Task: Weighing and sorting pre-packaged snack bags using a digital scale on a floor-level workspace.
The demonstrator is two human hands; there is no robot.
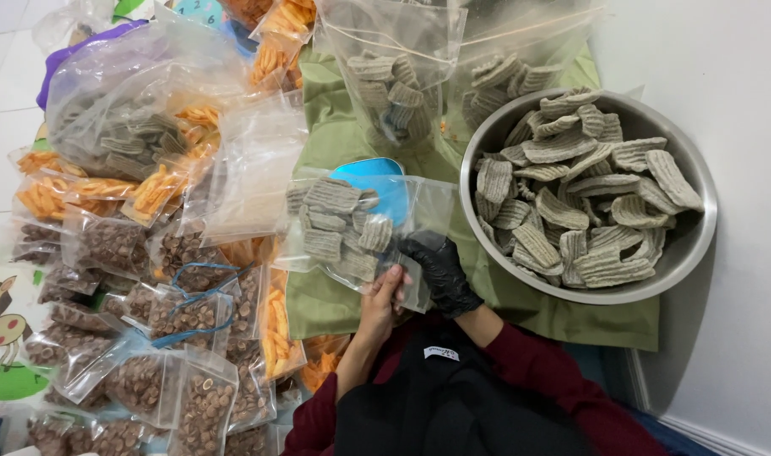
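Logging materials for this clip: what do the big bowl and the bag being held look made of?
Bowl: likely stainless steel, judging by its brushed grey sheen and rim reflections. Bag: thin clear plastic, glossy and creased, with the ridged grey snacks visible through it.

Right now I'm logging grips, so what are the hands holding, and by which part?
Both hold one clear bag of grey ridged crackers by its lower right end: bare left hand and black-gloved right hand.

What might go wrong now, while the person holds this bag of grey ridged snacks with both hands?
1. The clear bag is held only at its lower edge by the left hand and the gloved right hand; if its mouth is open, which I cannot tell, pieces may spill.
2. Pinching could crack the grey ridged snacks.
3. The steel bowl is heaped, so pieces may fall out.
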